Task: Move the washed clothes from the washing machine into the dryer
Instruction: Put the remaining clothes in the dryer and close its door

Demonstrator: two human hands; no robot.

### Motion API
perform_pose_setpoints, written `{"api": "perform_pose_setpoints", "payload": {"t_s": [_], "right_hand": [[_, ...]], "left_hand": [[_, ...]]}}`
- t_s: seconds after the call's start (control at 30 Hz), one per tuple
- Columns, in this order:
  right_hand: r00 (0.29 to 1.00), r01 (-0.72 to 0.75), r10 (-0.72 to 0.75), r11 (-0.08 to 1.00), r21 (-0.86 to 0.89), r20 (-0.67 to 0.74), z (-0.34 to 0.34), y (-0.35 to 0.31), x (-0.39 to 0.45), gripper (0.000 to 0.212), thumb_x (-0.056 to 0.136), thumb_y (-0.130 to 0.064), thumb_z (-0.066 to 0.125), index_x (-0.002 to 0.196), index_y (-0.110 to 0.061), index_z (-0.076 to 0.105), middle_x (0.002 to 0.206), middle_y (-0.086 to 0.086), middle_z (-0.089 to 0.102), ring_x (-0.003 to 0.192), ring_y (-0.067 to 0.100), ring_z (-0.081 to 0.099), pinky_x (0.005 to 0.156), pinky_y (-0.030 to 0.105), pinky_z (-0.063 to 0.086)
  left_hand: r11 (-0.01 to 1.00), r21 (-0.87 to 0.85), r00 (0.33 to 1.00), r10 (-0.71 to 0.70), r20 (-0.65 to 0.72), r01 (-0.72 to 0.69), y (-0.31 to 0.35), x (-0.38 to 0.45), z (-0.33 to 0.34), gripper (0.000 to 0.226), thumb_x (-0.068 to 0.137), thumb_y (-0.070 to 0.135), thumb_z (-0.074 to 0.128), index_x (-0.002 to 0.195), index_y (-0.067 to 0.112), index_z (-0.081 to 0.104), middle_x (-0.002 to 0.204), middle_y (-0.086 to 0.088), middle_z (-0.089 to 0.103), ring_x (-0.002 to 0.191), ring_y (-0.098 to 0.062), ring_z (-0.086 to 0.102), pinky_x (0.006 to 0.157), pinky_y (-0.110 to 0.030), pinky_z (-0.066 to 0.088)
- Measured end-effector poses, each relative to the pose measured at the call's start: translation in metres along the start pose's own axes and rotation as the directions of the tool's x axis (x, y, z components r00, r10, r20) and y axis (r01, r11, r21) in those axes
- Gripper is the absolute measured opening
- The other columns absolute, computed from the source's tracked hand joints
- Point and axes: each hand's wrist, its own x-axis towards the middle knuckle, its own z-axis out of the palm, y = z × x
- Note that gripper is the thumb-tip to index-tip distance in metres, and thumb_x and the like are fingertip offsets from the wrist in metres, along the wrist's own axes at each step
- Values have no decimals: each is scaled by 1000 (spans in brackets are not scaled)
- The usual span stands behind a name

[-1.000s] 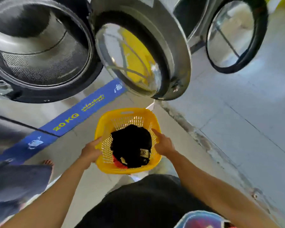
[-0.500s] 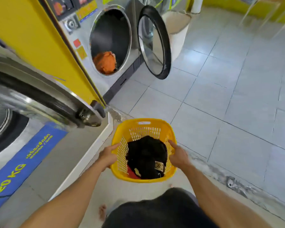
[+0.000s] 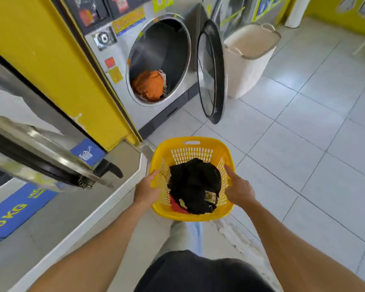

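Both hands grip the yellow slotted plastic basket (image 3: 191,148) by its side rims, left hand (image 3: 146,191) and right hand (image 3: 239,191) curled; black washed clothes (image 3: 195,184) fill it, near the open steel dryer (image 3: 159,60).

Two hands in play, left hand (image 3: 146,190) and right hand (image 3: 239,191). Two baskets: one yellow basket (image 3: 190,145), one white hamper (image 3: 249,57) far right. Two open machine doors, near-left door (image 3: 51,163) and far door (image 3: 211,70). One orange bundle (image 3: 149,84) in the far drum.
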Motion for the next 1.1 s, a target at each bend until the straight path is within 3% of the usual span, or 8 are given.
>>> {"api": "perform_pose_setpoints", "payload": {"t_s": [0.1, 0.23, 0.37, 0.5, 0.67, 0.87, 0.97, 1.1], "right_hand": [[998, 42, -41, 999, -35, 41, -18, -33, 54, 89, 81, -8, 48, 153, -49, 15, 100, 11, 65, 91, 32, 60, 64, 34, 46], [990, 82, -72, 994, -71, 124, -37, -77, 117, 90, 79, -10, 49, 153, -48, 17, 112, 10, 67, 103, 32, 62, 69, 35, 50], [971, 178, -154, 976, -124, 184, -60, -127, 167, 87, 82, -7, 49, 154, -45, 18, 100, 9, 64, 91, 29, 58, 56, 29, 39], [952, 266, -217, 935, -235, 217, -80, -172, 213, 87, 81, -10, 51, 154, -45, 18, 113, 12, 66, 98, 31, 60, 62, 32, 42], [884, 451, -353, 815, -364, 306, -89, -241, 289, 89, 79, -10, 51, 153, -47, 17, 113, 10, 67, 101, 33, 63, 67, 34, 50], [801, 598, -423, 612, -518, 424, -82, -284, 382, 82, 84, -19, 53, 153, -45, 16, 133, 9, 61, 108, 35, 62, 81, 40, 52], [765, 643, -460, 517, -565, 450, -79, -287, 423, 80, 85, -17, 52, 152, -40, 15, 116, 12, 68, 103, 35, 64, 95, 47, 44], [729, 681, -479, 443, -583, 489, -84, -277, 461, 69, 87, -20, 53, 147, -31, 22, 105, 8, 68, 96, 36, 64, 83, 42, 42]], "left_hand": [[998, -36, 998, -55, -22, 54, 11, 51, -12, 78, 77, 0, 43, 144, 39, 42, 142, -13, 53, 84, -30, 65, 64, -34, 54], [987, -65, 988, -150, -27, 148, 23, 106, -34, 76, 79, -2, 43, 144, 38, 43, 143, -13, 52, 82, -29, 64, 58, -30, 51], [968, -104, 969, -235, -76, 227, 39, 142, -64, 74, 82, -3, 42, 144, 37, 43, 150, -9, 44, 101, -35, 64, 57, -28, 50], [945, -200, 953, -284, -101, 261, 45, 168, -80, 74, 83, -4, 42, 144, 38, 42, 151, -10, 43, 82, -29, 64, 48, -23, 42], [862, -362, 884, -436, -170, 355, 36, 205, -83, 79, 76, -2, 46, 143, 39, 43, 144, -13, 51, 104, -39, 63, 77, -39, 56], [783, -490, 817, -534, -217, 382, 37, 267, -63, 75, 78, -2, 51, 143, 33, 45, 137, -15, 57, 110, -37, 61, 85, -39, 55], [744, -533, 785, -580, -216, 403, 49, 293, -51, 73, 79, 0, 51, 142, 35, 47, 139, -13, 56, 112, -36, 61, 84, -37, 55], [704, -574, 766, -613, -195, 417, 63, 318, -31, 71, 81, 1, 50, 141, 39, 47, 139, -11, 55, 110, -35, 61, 81, -36, 55]]}}
